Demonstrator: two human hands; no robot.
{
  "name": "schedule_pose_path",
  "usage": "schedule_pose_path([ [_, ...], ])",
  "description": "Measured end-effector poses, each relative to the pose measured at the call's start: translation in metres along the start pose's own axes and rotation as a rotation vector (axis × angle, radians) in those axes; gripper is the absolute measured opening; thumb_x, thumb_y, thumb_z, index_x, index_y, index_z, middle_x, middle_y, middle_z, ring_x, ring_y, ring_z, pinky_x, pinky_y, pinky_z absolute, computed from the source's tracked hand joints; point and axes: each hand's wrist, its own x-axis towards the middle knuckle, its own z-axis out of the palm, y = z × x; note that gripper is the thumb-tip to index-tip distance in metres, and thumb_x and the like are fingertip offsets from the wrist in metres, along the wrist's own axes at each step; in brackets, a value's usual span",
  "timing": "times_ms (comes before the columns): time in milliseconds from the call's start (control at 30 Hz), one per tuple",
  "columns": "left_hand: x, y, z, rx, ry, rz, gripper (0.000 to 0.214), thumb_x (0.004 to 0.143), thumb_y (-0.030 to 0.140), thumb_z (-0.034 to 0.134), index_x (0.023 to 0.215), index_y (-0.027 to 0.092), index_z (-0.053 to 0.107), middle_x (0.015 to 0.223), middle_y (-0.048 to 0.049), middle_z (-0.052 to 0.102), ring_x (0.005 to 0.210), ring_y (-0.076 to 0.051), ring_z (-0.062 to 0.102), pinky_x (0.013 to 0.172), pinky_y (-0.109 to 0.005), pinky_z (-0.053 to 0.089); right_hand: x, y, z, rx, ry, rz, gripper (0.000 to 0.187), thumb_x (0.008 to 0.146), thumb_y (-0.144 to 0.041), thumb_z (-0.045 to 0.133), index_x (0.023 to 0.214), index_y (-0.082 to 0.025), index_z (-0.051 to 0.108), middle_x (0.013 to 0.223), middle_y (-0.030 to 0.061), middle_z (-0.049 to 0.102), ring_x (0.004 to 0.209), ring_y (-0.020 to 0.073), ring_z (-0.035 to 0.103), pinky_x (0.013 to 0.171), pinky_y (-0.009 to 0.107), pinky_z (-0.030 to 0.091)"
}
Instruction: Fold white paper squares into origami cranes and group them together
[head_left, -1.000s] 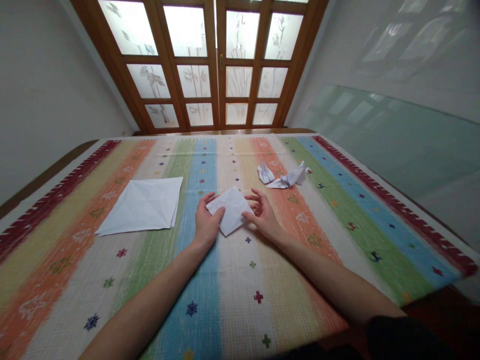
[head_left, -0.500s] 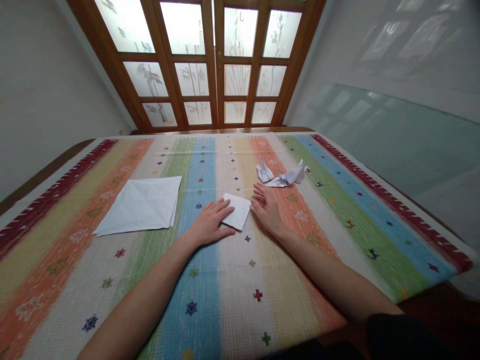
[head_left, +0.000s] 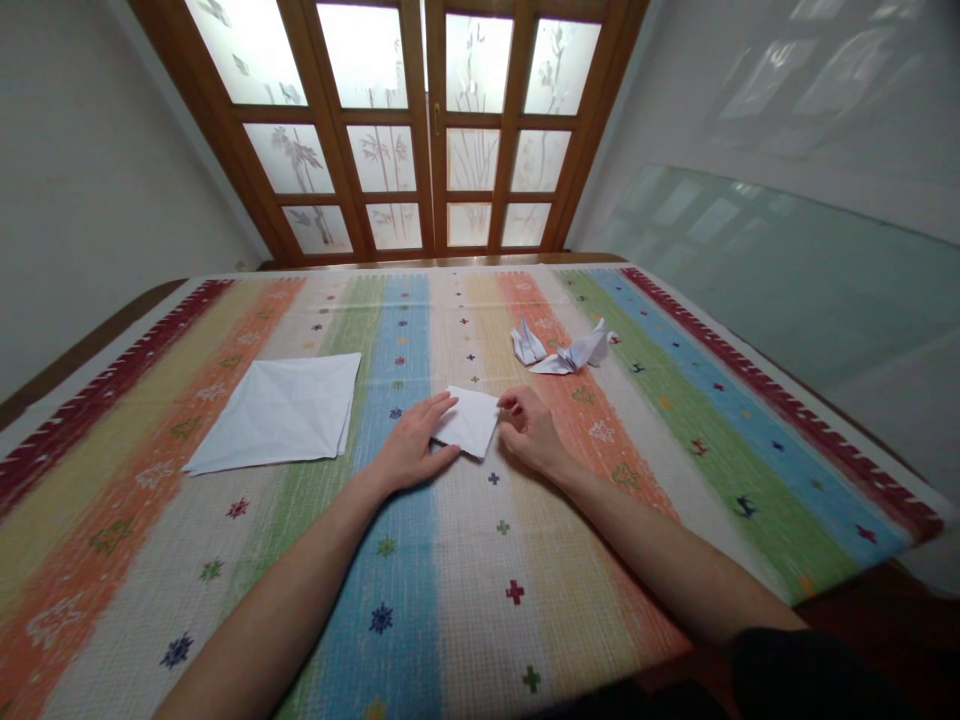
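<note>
A small folded square of white paper (head_left: pixel 472 420) lies on the striped tablecloth in front of me, one corner toward me. At its left corner rests my left hand (head_left: pixel 411 440), open, with thumb and fingers spread and touching the paper's edge. My right hand (head_left: pixel 534 428) is closed in a pinch on the right corner, and its fingertips partly cover that corner. Beyond the right hand sits a folded paper crane (head_left: pixel 581 353) with wings out. Just left of the crane stands another pointed piece of folded paper (head_left: pixel 527 345).
Larger white paper sheets (head_left: pixel 281 412) lie stacked to the left, their edges slightly offset. A patterned tablecloth (head_left: pixel 375 560) covers the table. Wooden doors with frosted panes (head_left: pixel 435 180) stand past the far edge, and a pale glass panel (head_left: pixel 750 270) is at the right.
My right hand has closed from loosely curled fingers to a pinch on the paper's right corner. My left hand has slid slightly left, off the paper's middle, showing more of it.
</note>
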Motion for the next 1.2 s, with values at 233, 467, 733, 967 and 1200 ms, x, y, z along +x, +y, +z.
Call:
schedule_pose_path([
  [233, -0.001, -0.002, 0.0, -0.036, 0.015, 0.0, 0.068, 0.072, 0.013, 0.051, 0.139, 0.019, 0.041, 0.147, -0.0146, 0.044, 0.135, -0.027, 0.042, 0.112, -0.051, 0.034, 0.001, 0.012, 0.006, 0.045, -0.03, 0.037, 0.04, 0.068, -0.012, 0.053, 0.107, -0.022, 0.053, 0.109, 0.0086, 0.057, 0.105, 0.0235, 0.055, 0.091, 0.043, 0.047],
  [467, 0.0, 0.0, -0.002, -0.053, 0.016, -0.019, 0.064, 0.075, 0.015, 0.05, 0.138, 0.016, 0.043, 0.143, -0.0154, 0.048, 0.132, -0.026, 0.045, 0.111, -0.049, 0.035, 0.001, 0.008, 0.005, 0.126, -0.09, 0.109, 0.031, 0.077, -0.017, 0.054, 0.108, -0.019, 0.055, 0.104, 0.0084, 0.062, 0.095, 0.021, 0.06, 0.087, 0.04, 0.049],
  [733, 0.001, -0.001, 0.002, -0.017, 0.036, -0.01, 0.053, 0.084, 0.025, 0.052, 0.136, 0.017, 0.045, 0.137, -0.0151, 0.053, 0.127, -0.027, 0.049, 0.107, -0.049, 0.039, 0.001, 0.004, 0.003, 0.088, -0.103, 0.123, 0.03, 0.078, -0.019, 0.055, 0.108, -0.018, 0.059, 0.1, 0.0077, 0.066, 0.088, 0.0199, 0.061, 0.081, 0.036, 0.049],
  [967, -0.001, 0.005, 0.003, 0.11, 0.022, 0.024, 0.062, 0.079, 0.046, 0.066, 0.133, 0.019, 0.049, 0.137, -0.0164, 0.052, 0.125, -0.032, 0.051, 0.104, -0.051, 0.041, 0.0, 0.003, 0.001, 0.076, -0.127, 0.125, 0.032, 0.08, -0.021, 0.056, 0.111, -0.018, 0.059, 0.101, 0.0077, 0.066, 0.088, 0.0198, 0.061, 0.081, 0.036, 0.049],
  [1200, 0.001, 0.004, 0.004, 0.098, 0.099, -0.005, 0.048, 0.085, 0.031, 0.057, 0.131, 0.019, 0.049, 0.131, -0.014, 0.057, 0.12, -0.028, 0.054, 0.101, -0.046, 0.044, 0.001, 0.002, 0.002, 0.052, -0.126, 0.121, 0.032, 0.08, -0.02, 0.055, 0.112, -0.019, 0.059, 0.1, 0.0076, 0.067, 0.088, 0.0206, 0.062, 0.081, 0.037, 0.05],
])
